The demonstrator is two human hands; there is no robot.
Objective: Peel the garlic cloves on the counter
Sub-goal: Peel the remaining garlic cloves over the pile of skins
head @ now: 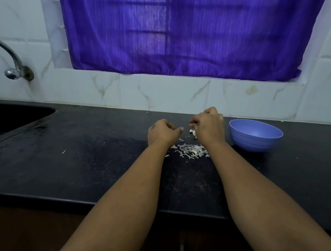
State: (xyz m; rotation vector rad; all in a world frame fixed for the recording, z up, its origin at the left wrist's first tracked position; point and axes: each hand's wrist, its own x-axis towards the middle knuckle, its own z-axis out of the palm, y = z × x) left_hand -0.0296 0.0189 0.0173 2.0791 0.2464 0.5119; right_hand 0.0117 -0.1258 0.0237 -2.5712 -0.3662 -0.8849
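Both arms are reaching out over the black counter (pixel 74 167) now, hands working side by side near the back wall. The left hand (pixel 162 133) is sitting curled into a loose fist, thumb tip poking toward the right, and nothing is showing inside it from here. The right hand (pixel 208 125) is hovering just beyond, fingers bent down and closing in on something pale at their tips; too small and hidden to say whether that is a clove or a scrap of skin, so the grip itself is one I cannot call.

Just under that hand, garlic cloves (pixel 193 132) are peeking out as small whitish lumps on the counter, mostly covered, so their long axis and which way they are pointing are not readable. Nearer the camera, between the two wrists, a scatter of papery peels (pixel 191 150) is lying spread in a rough band running left to right.

A blue bowl (pixel 255 135) is standing upright just right of the right hand, close but not touching it. A dark sink (pixel 8 117) is sitting at far left under a metal tap (pixel 13 68), and a purple curtain (pixel 180 31) is hanging above. No writing or labels are showing anywhere.
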